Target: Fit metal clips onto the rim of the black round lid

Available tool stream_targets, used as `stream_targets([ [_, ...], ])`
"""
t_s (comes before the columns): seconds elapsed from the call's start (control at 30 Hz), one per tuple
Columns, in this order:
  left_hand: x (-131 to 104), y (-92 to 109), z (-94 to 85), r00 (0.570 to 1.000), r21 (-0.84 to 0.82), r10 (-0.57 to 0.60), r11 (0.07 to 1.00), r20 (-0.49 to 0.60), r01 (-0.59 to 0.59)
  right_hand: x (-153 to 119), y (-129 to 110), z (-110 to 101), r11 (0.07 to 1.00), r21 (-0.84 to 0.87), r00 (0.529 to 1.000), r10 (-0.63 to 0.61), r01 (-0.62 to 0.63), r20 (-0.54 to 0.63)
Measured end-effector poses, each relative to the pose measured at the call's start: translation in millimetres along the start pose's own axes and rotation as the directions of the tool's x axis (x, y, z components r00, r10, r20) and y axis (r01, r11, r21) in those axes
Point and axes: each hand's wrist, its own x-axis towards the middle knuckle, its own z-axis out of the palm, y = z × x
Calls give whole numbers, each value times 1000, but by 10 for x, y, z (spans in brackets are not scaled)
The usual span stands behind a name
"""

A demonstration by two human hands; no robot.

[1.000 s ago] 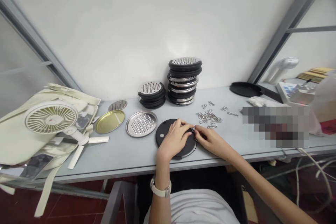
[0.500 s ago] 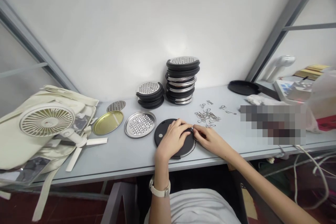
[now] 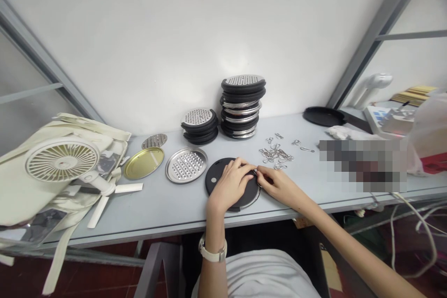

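A black round disc (image 3: 249,195) with a pale round spot and a silvery edge at the lower right lies flat near the table's front edge. My left hand (image 3: 233,181) rests across its top, fingers bent over it and pointing right, holding it down. At the disc's upper right edge, my right hand (image 3: 270,179) is closed in a pinch close to the left fingertips. What sits between those fingers is hidden. Left of the disc lies a round metal grater plate (image 3: 186,165). Behind my right hand are several small wire clips (image 3: 275,153) in a loose pile.
Two stacks stand by the wall: a tall stack of black and silver discs (image 3: 242,107) and a lower stack (image 3: 199,126). Leftward are a gold lid (image 3: 144,164), a perforated disc (image 3: 154,141), a fan (image 3: 63,160) and a bag (image 3: 21,186). A black tray (image 3: 324,116) lies right.
Both hands stay almost where they were on the black disc. My right fingers have shifted very slightly at its edge.
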Motion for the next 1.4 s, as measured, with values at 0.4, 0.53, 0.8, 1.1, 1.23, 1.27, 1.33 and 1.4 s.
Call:
stream_targets([
  [0.4,-4,-9,4,1000,-12,11,1000,3,-11,-2,50,-7,994,106,999,2,-7,46],
  [0.53,-4,-10,4,1000,-12,18,1000,1,-18,4,68,-6,990,140,999,11,-17,39],
  [0.8,-10,1,1,1000,-10,21,1000,4,-21,13,52,-2,989,138,999,41,-45,28],
  [1.1,-19,-10,31,998,-39,-63,997,-19,62,3,16,-9,995,100,999,16,-13,-31],
  [1.23,-18,-7,23,998,-30,-62,998,-11,62,-2,3,-23,999,42,999,-27,26,18],
  [1.27,-15,-7,22,998,-21,-55,998,-11,55,-3,4,-26,999,33,999,-31,30,29],
  [1.33,-8,-7,23,999,-8,-42,999,-12,42,0,12,-28,999,23,999,-33,32,32],
  [1.4,-3,-8,30,999,-4,-37,999,-14,37,3,20,-25,999,17,999,-30,30,25],
])
